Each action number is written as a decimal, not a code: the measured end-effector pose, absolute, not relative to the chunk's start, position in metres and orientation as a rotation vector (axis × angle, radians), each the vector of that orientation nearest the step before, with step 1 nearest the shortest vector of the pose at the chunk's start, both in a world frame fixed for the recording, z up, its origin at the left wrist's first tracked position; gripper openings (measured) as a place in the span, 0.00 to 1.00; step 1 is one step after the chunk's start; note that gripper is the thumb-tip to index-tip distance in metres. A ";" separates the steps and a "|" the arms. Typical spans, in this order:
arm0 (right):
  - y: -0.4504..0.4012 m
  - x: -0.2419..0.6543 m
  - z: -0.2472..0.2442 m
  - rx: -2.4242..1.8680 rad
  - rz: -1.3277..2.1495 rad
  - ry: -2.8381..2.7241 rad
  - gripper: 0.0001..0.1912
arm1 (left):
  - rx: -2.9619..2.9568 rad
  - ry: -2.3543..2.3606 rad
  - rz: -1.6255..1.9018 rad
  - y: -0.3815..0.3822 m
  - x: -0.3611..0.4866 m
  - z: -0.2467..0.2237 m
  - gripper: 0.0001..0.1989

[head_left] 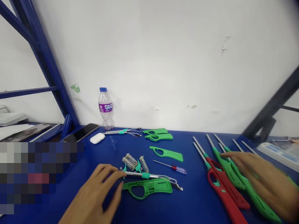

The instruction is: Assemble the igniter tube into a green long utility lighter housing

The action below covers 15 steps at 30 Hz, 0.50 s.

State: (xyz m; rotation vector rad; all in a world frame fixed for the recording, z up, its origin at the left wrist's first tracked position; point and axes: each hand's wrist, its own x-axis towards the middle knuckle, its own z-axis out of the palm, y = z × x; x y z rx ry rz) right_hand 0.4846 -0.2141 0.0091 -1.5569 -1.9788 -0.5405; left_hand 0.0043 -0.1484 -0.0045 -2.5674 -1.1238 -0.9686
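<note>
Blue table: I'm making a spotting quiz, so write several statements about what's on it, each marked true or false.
1. The bottle has a blue cap. True.
2. The phone lies right of the white case. False: it lies left of it.
3. Two red lighters lie side by side. True.
4. The screwdriver is in the right hand. False: it lies on the table.
</note>
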 end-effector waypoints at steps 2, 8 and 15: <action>-0.186 0.426 0.022 -1.495 -0.356 -2.253 0.14 | -2.582 -1.174 -0.860 -0.136 -0.006 0.004 0.11; -0.148 0.322 0.024 -1.167 -0.053 -2.595 0.07 | -2.753 -1.053 -0.633 -0.116 0.022 -0.002 0.10; -0.153 0.325 -0.009 -1.121 -0.040 -2.565 0.09 | -2.657 -0.906 -0.480 -0.114 0.034 -0.014 0.15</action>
